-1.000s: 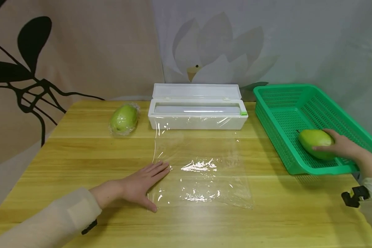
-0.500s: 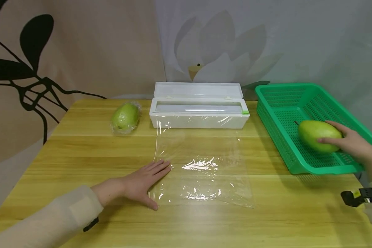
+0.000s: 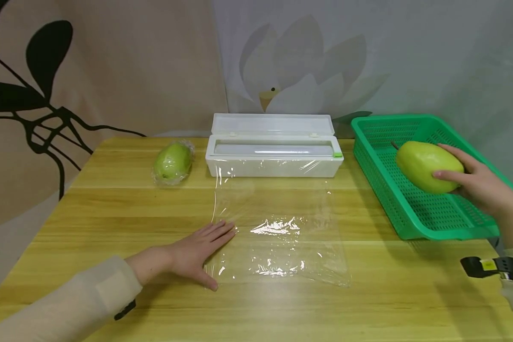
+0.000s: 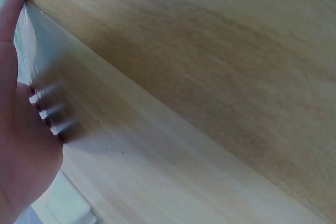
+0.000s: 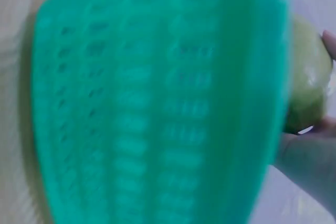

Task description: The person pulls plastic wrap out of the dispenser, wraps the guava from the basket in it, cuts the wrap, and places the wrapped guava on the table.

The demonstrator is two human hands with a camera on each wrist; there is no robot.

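Observation:
My right hand (image 3: 480, 187) grips a yellow-green pear (image 3: 425, 166) with a dark stem, its thumb on the near side. The pear is raised over the green plastic basket (image 3: 449, 233). In the right wrist view the basket's slotted wall (image 5: 121, 108) partly hides the pear (image 5: 308, 72). My left hand (image 3: 190, 256) lies flat with spread fingers on the left edge of a sheet of clear cling film (image 3: 290, 204). That sheet runs over the wooden table from the white cling film dispenser (image 3: 273, 167), whose lid stands up.
Toward the back left of the table (image 3: 124, 209) sits another green pear (image 3: 173, 162), wrapped in film. A printed curtain (image 3: 154, 71) hangs behind the table. The basket stands at the right, overhanging the table's edge.
My right hand has lifted the pear from the basket floor, moving it up and slightly left. The left hand has stayed on the film.

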